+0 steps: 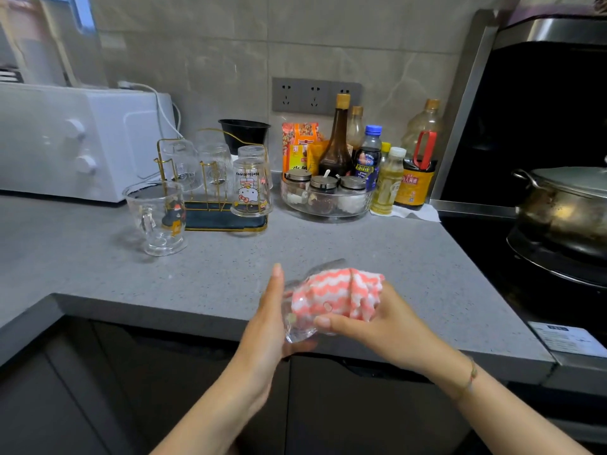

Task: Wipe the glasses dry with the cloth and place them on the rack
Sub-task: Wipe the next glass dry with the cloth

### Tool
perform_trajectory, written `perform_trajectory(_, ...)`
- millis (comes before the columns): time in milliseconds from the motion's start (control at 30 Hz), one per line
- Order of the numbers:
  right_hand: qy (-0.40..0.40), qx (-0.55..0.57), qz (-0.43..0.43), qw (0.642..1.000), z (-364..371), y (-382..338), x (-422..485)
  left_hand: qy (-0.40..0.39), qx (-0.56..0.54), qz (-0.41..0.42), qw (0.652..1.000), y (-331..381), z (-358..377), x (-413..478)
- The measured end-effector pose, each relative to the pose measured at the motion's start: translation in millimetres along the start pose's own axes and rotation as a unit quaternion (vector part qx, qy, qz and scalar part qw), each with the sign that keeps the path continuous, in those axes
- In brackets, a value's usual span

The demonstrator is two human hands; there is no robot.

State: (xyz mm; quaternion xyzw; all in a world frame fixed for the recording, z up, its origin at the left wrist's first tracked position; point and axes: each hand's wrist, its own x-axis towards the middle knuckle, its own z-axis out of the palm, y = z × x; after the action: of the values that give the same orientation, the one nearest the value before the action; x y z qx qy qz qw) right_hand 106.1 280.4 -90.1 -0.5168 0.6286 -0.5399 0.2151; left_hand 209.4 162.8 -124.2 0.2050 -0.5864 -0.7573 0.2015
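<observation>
**Just 1 camera, head-mounted**

Only 1 wide-angle view here, worn on the head, looking forward and down over the counter [230, 267]. Both hands sit close and low in frame, the rack [213, 192] sits well beyond the fingertips, and the wall past that. Edges bend noticeably.

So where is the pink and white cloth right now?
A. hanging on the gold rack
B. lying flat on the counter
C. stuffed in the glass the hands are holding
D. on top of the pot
C: the cloth sits bunched in the glass, held between the left hand and the right hand.
</observation>
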Motion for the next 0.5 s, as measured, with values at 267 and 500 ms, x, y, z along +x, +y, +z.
perform_trajectory(267, -0.042, 0.145, 0.075, 0.986, 5.1, 0.5, -7.7, 0.065, 0.198, 0.291, 0.934, -9.4, -6.2, 6.8)
perform_trajectory(500, -0.062, 0.198, 0.114, 0.971, -5.6, -3.1, -8.2, -0.036, 0.224, 0.348, 0.909, -11.7, -13.8, 8.6)
